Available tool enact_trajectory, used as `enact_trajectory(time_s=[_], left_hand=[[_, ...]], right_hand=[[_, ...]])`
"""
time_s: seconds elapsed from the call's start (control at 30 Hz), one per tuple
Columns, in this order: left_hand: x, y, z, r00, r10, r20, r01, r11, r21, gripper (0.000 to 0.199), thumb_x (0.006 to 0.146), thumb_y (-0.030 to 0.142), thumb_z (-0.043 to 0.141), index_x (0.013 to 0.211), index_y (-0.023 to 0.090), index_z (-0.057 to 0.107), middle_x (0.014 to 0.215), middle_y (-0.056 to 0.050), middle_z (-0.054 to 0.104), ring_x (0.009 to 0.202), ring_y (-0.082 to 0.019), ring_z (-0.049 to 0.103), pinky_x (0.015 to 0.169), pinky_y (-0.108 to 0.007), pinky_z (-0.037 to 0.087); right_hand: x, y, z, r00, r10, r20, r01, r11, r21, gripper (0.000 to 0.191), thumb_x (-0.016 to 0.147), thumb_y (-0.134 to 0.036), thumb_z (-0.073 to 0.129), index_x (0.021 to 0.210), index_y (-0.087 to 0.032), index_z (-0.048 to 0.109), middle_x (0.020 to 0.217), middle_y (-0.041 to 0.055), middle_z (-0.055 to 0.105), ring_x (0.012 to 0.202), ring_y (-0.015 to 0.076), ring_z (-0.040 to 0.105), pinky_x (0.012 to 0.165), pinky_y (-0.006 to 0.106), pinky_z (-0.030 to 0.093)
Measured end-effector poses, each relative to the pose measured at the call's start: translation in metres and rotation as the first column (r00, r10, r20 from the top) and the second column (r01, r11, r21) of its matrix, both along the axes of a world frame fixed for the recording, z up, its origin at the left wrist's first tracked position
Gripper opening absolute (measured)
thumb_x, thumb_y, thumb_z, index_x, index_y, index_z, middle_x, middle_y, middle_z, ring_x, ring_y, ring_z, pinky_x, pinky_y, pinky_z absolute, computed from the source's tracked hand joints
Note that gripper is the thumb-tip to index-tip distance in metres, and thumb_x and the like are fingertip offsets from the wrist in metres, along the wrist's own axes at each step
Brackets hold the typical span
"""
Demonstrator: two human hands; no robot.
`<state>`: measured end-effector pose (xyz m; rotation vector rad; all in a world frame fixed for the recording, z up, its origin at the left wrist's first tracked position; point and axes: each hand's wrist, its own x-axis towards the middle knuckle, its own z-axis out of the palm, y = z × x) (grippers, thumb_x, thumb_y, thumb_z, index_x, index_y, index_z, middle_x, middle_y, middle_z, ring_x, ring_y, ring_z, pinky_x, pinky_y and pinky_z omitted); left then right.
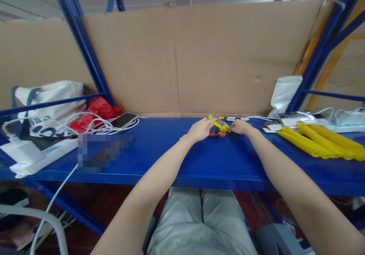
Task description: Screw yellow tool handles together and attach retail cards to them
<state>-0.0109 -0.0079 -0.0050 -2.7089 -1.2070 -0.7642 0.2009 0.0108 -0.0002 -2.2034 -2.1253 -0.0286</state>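
Near the back of the blue table, a small yellow piece with a flat grey metal plate (218, 118) lies between my hands; its exact kind is too small to make out. My left hand (200, 129) reaches in from the left, its fingers closed on the piece's left end. On the other side, my right hand (240, 126) has its fingers pinched at the lower right end of the same piece. Just below it, a red and black screwdriver handle (217, 134) rests on the table, partly covered by my left hand.
Yellow sleeve-like tubes (322, 142) and silvery packets (296, 118) lie at the right. A white pouch (285, 94) leans at the back right. Leftward are a phone (124, 120), white cables, a red plastic bag (98, 112), a tote bag (54, 104) and a power strip (45, 158). Cardboard (222, 61) stands behind.
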Motion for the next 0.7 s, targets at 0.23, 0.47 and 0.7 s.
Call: enact_trajectory(time_s=[0.23, 0.47, 0.7], left_hand=[[0.001, -0.001, -0.001, 1.000, -0.003, 0.005, 0.003, 1.000, 0.008, 0.040, 0.089, 0.022, 0.038, 0.128, 0.025, 0.047, 0.114, -0.006, 0.058, 0.105, -0.019, 0.055, 0.090, -0.032, 0.043], [0.000, 0.000, -0.001, 1.000, -0.010, -0.003, 0.010, 1.000, 0.014, 0.041, 0.089, 0.022, 0.038, 0.129, 0.025, 0.047, 0.112, -0.005, 0.058, 0.103, -0.018, 0.055, 0.090, -0.032, 0.043], [0.000, 0.003, -0.003, 1.000, -0.024, 0.013, 0.024, 1.000, 0.010, 0.040, 0.089, 0.022, 0.038, 0.128, 0.025, 0.047, 0.115, -0.006, 0.058, 0.106, -0.019, 0.054, 0.090, -0.033, 0.044]], right_hand=[[-0.001, 0.000, -0.003, 0.999, -0.014, 0.033, 0.013, 1.000, 0.021, 0.029, 0.084, -0.018, 0.041, 0.090, -0.008, 0.068, 0.104, 0.0223, 0.064, 0.101, 0.0269, 0.060, 0.078, 0.031, 0.045], [0.001, 0.004, -0.006, 0.995, -0.097, -0.001, 0.097, 0.995, 0.033, 0.034, 0.080, -0.017, 0.047, 0.107, -0.005, 0.063, 0.108, 0.0252, 0.061, 0.106, 0.0299, 0.057, 0.080, 0.034, 0.045], [0.014, 0.004, -0.003, 0.946, -0.156, -0.285, 0.229, 0.943, 0.243, 0.025, 0.077, -0.019, 0.050, 0.092, -0.012, 0.068, 0.099, 0.0172, 0.066, 0.096, 0.0271, 0.061, 0.073, 0.031, 0.045]])
